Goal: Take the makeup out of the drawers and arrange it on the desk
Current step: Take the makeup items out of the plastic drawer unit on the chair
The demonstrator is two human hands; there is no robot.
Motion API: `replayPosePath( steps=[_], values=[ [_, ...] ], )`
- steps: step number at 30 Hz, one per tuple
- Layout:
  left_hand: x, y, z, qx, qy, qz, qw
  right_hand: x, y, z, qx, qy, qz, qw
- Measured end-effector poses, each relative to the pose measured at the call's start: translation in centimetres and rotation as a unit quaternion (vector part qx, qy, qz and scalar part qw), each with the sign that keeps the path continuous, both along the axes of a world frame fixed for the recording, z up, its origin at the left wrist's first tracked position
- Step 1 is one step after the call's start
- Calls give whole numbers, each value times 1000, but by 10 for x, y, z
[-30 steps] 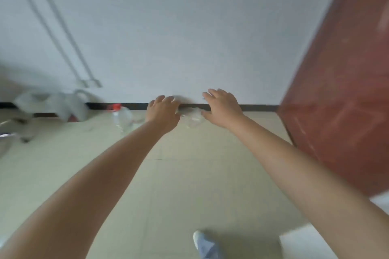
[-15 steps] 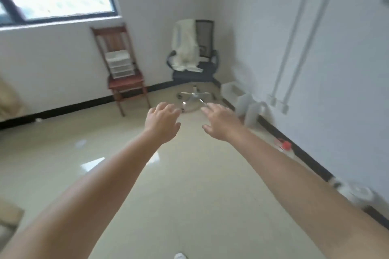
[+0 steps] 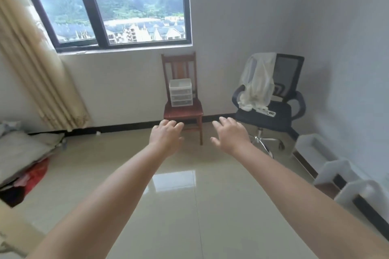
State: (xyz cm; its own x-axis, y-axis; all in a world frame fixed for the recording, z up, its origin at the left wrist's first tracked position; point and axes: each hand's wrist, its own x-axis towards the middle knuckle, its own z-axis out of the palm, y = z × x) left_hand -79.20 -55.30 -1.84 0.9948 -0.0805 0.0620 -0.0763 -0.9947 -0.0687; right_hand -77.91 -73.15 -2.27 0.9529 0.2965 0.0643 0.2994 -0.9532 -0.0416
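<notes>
A small clear plastic drawer unit (image 3: 181, 92) with three drawers stands on the seat of a brown wooden chair (image 3: 182, 111) against the far wall under the window. Its drawers look shut; their contents are too small to make out. Both my arms stretch forward over the floor. My left hand (image 3: 166, 137) and my right hand (image 3: 230, 134) hang in the air well short of the chair, fingers relaxed, holding nothing. No desk is in view.
A black office chair (image 3: 271, 111) with a white cloth over its back stands right of the wooden chair. White foam blocks (image 3: 336, 170) line the right wall. Bedding and a red bag (image 3: 33, 174) lie at the left, below a beige curtain (image 3: 37, 73).
The view has swung left from the right-hand wall and floor to the window wall; the wooden chair with the drawer unit now sits centred ahead. Both hands stay outstretched and empty.
</notes>
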Motion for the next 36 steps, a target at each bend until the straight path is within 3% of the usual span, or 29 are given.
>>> replayPosePath(
  steps=[7,20,29,36],
  values=[
    [203,22,-11,-25,-37,21,999,211,28,-12,3,-33,-5,999],
    [534,134,-98,-55,96,112,988,563,169,-95,-19,97,59,993],
    [724,246,-189,-36,186,97,977,749,259,-183,-33,198,-1,980],
    [870,270,-235,-35,213,39,976,889,282,-236,-34,253,-39,966]
  ],
)
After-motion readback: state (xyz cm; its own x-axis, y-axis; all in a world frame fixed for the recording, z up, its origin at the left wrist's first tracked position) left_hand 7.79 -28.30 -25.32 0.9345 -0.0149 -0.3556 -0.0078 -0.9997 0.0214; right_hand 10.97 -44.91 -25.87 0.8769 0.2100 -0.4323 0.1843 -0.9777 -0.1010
